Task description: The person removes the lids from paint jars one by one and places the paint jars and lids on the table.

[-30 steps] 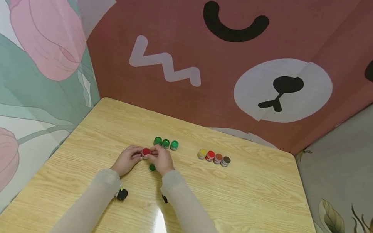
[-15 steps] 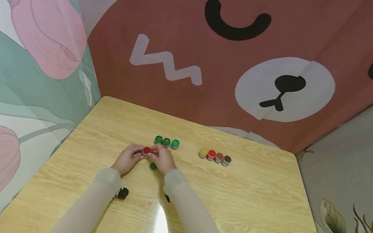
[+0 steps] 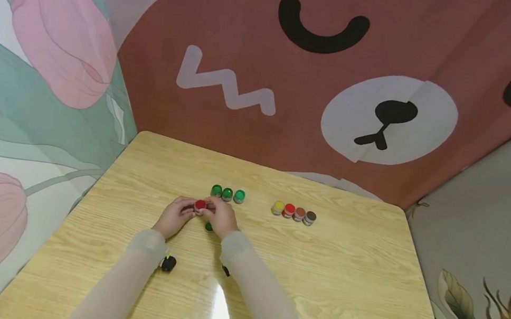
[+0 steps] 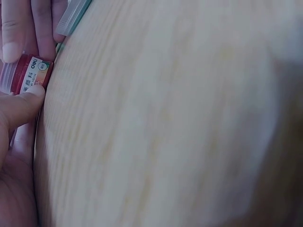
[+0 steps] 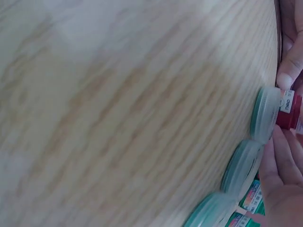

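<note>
A small red paint jar [image 3: 200, 205] is held between both hands over the left-centre of the table. My left hand [image 3: 174, 217] grips its left side; in the left wrist view a thumb lies across the printed label of the jar [image 4: 34, 75]. From the right, my right hand [image 3: 222, 216] pinches the jar with thumb and fingers. A green paint jar [image 3: 209, 226] sits just below the right hand, partly covered by it. Beyond the hands stands a row of three green jars [image 3: 227, 194]. The right wrist view shows clear lids [image 5: 241, 165] close to the fingers.
Farther right, a tight row holds a yellow jar [image 3: 278, 208], a red jar [image 3: 289, 211], an orange-brown jar [image 3: 299, 214] and a dark brown jar [image 3: 309, 218]. Printed curtains surround the wooden table [image 3: 340, 287]. A black wrist camera [image 3: 169, 264] hangs by the left cuff.
Both hands keep the red paint jar at nearly the same spot, with only slight finger shifts. The head view has moved a little. The other jars stay in place.
</note>
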The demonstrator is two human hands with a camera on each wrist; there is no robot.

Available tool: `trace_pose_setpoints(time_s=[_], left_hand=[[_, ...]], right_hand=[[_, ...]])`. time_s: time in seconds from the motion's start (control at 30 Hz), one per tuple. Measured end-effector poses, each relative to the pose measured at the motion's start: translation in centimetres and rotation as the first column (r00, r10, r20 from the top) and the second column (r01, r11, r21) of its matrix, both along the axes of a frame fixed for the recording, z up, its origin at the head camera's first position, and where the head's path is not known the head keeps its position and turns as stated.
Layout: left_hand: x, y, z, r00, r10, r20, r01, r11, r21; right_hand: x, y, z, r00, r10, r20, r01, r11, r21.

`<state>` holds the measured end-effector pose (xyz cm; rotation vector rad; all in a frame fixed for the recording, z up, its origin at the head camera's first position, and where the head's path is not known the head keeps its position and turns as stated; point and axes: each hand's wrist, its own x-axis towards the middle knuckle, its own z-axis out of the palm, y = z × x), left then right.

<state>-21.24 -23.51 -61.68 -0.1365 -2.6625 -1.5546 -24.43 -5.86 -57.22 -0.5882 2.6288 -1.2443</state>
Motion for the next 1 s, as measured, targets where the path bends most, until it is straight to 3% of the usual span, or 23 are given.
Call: trace_pose_setpoints(time_s=[0.23,0.43,0.77,1.0], left_hand=[[0.08,-0.07,0.28,1.0,0.005,0.007,-0.005,1.0,-0.008],[-0.03,-0.17,0.11,1.0,0.003,0.015,-0.003,1.0,0.002],[-0.02,-0.16,0.16,1.0,-0.007,-0.002,0.007,1.0,0.015],[-0.09,-0.15,0.13,1.0,0.001,0.018,-0.001,1.0,0.004]], right_hand=[[-0.33,0.45,0.1,0.999,0.053,0.002,-0.053,0.998,0.033],[-0.44,0.49,0.16,0.998,0.036,0.061,-0.036,0.999,0.003],[-0.52,-0.07,-0.24,0.999,-0.013,0.04,0.014,1.0,-0.013],[-0.71,0.54,-0.2,0.998,0.058,0.006,-0.058,0.998,0.001]])
